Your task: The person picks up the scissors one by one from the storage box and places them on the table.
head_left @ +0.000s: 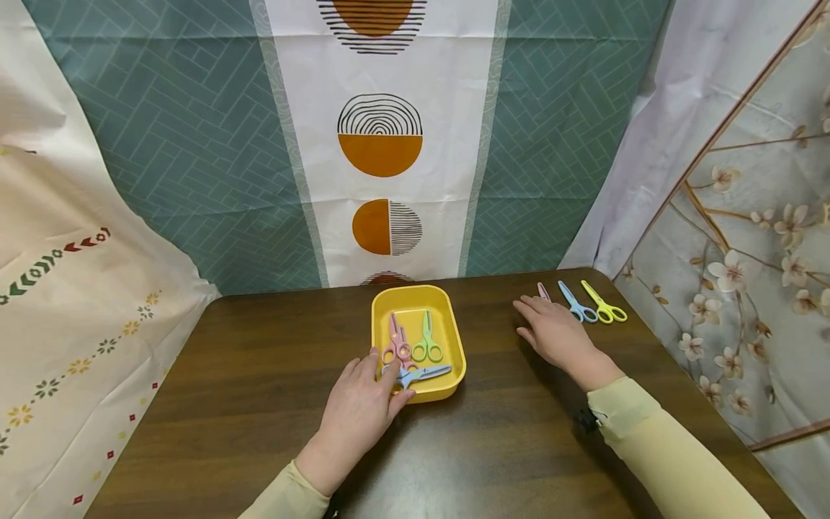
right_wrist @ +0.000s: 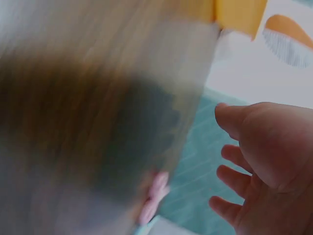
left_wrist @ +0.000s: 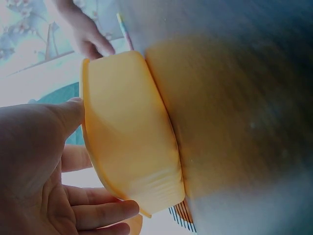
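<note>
My left hand (head_left: 357, 407) reaches over the near left corner of a yellow tray (head_left: 457, 342), fingers spread and thumb near the front rim. Inside the tray, blue scissors (head_left: 431, 372) lie crosswise by the fingertips, their handles partly hidden. Pink scissors (head_left: 393, 328) and green scissors (head_left: 426, 333) are behind them, blades pointing away. Off to the right, my right hand (head_left: 559, 335) hovers low over the table with relaxed fingers and nothing in them. It partly covers another pair of pink scissors (head_left: 543, 290); their pink handles (right_wrist: 154, 196) show in the right wrist view.
Beside the right hand, blue scissors (head_left: 568, 294) and yellow scissors (head_left: 596, 295) lie near the table's far right corner. The dark wooden table (head_left: 272, 375) ends at a patterned curtain (head_left: 194, 158) behind. Flowered cloth (head_left: 733, 288) hangs along the right side.
</note>
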`<state>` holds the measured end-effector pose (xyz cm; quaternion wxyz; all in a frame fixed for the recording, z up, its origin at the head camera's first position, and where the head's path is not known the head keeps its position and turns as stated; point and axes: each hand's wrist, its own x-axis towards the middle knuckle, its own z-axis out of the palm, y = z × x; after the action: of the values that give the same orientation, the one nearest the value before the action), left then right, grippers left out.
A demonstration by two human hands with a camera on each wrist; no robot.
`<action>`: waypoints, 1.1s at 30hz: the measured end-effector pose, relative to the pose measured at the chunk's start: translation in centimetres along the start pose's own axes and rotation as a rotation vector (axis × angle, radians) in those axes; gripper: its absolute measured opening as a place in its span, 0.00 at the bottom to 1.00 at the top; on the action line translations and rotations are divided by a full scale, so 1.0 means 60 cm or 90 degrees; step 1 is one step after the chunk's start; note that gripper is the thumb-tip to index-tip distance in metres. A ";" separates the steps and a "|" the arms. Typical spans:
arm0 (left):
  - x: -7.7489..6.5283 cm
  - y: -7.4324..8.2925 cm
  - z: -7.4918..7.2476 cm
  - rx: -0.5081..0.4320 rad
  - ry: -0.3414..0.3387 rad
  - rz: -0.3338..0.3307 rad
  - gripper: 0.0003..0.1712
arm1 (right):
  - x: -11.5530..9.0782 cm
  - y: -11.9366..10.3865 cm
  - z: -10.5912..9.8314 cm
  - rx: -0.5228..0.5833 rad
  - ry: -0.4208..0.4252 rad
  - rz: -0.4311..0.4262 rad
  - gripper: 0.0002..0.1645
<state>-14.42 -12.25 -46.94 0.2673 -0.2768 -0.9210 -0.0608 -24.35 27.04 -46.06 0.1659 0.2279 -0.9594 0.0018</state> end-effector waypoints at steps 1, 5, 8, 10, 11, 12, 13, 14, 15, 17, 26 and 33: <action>0.000 0.000 0.000 0.001 -0.001 0.000 0.32 | 0.002 -0.011 -0.005 0.002 0.002 -0.007 0.32; 0.000 0.000 0.001 0.005 -0.005 0.002 0.32 | 0.010 -0.052 -0.019 0.009 0.019 -0.039 0.33; 0.000 -0.001 0.002 0.007 -0.004 0.003 0.32 | 0.016 -0.078 -0.026 0.017 0.023 -0.057 0.35; 0.001 -0.001 0.002 0.007 -0.002 0.004 0.32 | 0.020 -0.095 -0.030 0.027 0.017 -0.062 0.36; 0.000 -0.001 0.002 0.008 -0.002 0.004 0.32 | 0.021 -0.103 -0.032 0.031 0.013 -0.065 0.36; 0.000 -0.001 0.001 0.008 -0.002 0.003 0.32 | 0.023 -0.111 -0.035 0.034 0.010 -0.068 0.36; 0.000 -0.001 0.001 0.007 -0.002 0.002 0.32 | 0.025 -0.119 -0.037 0.036 0.008 -0.071 0.36; 0.000 0.000 0.001 0.006 -0.003 0.002 0.32 | 0.026 -0.127 -0.039 0.037 0.008 -0.075 0.37; 0.000 0.000 0.000 0.006 -0.004 0.001 0.33 | 0.028 -0.135 -0.042 0.039 0.009 -0.080 0.36; 0.000 0.000 -0.001 0.007 -0.006 -0.001 0.33 | 0.033 -0.150 -0.046 0.042 0.009 -0.089 0.37; 0.003 -0.001 0.002 0.018 -0.026 0.001 0.35 | 0.055 -0.211 -0.053 0.061 -0.038 -0.115 0.39; 0.002 0.000 0.001 0.028 -0.011 0.010 0.34 | 0.066 -0.244 -0.051 0.052 -0.057 -0.129 0.37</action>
<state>-14.51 -12.19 -46.94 0.2655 -0.2788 -0.9222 -0.0360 -20.28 12.42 -42.99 0.1124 0.3301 -0.9371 0.0138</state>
